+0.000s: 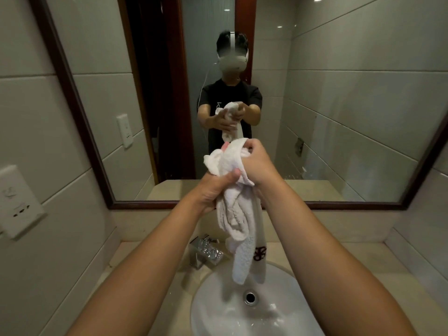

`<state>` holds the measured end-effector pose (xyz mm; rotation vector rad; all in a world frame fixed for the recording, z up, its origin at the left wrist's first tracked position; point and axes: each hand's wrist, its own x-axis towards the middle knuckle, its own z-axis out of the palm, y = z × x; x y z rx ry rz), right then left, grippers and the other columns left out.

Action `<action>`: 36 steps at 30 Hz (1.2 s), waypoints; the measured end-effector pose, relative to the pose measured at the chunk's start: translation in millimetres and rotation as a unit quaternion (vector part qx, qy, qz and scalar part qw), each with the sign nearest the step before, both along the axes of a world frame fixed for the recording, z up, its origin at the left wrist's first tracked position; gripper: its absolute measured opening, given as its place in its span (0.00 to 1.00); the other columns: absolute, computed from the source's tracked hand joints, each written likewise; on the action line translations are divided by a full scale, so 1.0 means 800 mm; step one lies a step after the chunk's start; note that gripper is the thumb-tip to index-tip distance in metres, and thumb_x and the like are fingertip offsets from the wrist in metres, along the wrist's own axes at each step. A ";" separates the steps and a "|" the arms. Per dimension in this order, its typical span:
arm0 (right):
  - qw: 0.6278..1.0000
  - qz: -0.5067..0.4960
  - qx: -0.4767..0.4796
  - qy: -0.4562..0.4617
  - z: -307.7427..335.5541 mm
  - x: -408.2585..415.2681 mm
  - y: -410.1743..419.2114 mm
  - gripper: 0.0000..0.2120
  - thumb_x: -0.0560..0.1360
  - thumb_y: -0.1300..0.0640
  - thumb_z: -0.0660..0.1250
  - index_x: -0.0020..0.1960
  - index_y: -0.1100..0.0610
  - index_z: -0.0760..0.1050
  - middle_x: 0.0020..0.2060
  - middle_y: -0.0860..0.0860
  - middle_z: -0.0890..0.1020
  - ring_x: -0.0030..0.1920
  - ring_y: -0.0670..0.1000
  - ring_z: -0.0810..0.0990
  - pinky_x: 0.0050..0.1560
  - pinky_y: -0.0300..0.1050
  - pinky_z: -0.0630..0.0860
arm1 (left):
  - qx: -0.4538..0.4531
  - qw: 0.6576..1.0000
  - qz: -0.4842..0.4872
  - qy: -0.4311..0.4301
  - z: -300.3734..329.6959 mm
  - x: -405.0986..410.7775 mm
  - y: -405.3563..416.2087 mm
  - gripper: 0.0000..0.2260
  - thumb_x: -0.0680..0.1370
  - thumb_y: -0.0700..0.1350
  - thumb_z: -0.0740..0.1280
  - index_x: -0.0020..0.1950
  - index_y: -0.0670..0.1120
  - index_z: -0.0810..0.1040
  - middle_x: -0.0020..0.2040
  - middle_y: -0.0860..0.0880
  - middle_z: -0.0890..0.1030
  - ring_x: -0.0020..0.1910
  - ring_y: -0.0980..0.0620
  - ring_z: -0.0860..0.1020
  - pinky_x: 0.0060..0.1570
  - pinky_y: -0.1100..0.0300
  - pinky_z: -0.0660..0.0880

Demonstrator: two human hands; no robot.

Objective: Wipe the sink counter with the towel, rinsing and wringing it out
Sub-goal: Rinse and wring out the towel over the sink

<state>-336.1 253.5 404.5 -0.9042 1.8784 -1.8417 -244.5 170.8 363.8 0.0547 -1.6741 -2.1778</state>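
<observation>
Two hands hold the towel at the centre of the frame, lifted above the sink, which sits at the bottom centre. Your left hand is curled round the bunched middle of the cloth, thumb across the front; your right hand sits just above and to the right, its fingers closed on the upper end, where a loose fold spills over toward the left. Both grips are clamped on the cloth, close together and nearly touching, so neither hand is free. The long axis of the towel runs almost straight up and down: from your two fists it hangs as a rope-like tail, its lower end with the dark stitched mark just over the rim of the basin, to the right of the tap. That is the relation the wringing depends on, in my judgement: the free length lies below both grips, so any water squeezed out should fall into the basin and not onto the counter. The left hand is nearer to that tail; the right holds only the top
</observation>
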 end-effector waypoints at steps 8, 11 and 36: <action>0.981 0.186 0.042 -0.025 0.021 -0.022 0.021 0.23 0.76 0.74 0.59 0.65 0.56 0.75 0.53 0.60 0.82 0.49 0.57 0.84 0.49 0.56 0.83 | -0.061 0.996 0.049 -0.030 0.017 -0.001 0.012 0.27 0.63 0.34 0.74 0.61 0.38 0.74 0.49 0.39 0.82 0.50 0.41 0.82 0.52 0.46 0.79; 0.954 0.289 -0.011 -0.074 0.012 -0.046 0.043 0.24 0.73 0.74 0.65 0.66 0.57 0.76 0.51 0.58 0.83 0.49 0.55 0.84 0.47 0.51 0.82 | -0.108 0.987 0.115 -0.042 0.027 -0.009 0.024 0.24 0.62 0.34 0.74 0.58 0.40 0.77 0.50 0.39 0.83 0.50 0.42 0.83 0.51 0.44 0.80; 0.689 -0.003 -0.216 -0.692 -0.258 0.014 0.070 0.38 0.68 0.40 0.74 0.70 0.57 0.64 0.71 0.68 0.64 0.67 0.75 0.68 0.49 0.69 0.80 | 0.022 0.986 0.130 0.104 0.078 -0.020 0.044 0.19 0.66 0.31 0.68 0.57 0.36 0.75 0.44 0.42 0.80 0.45 0.44 0.82 0.44 0.49 0.79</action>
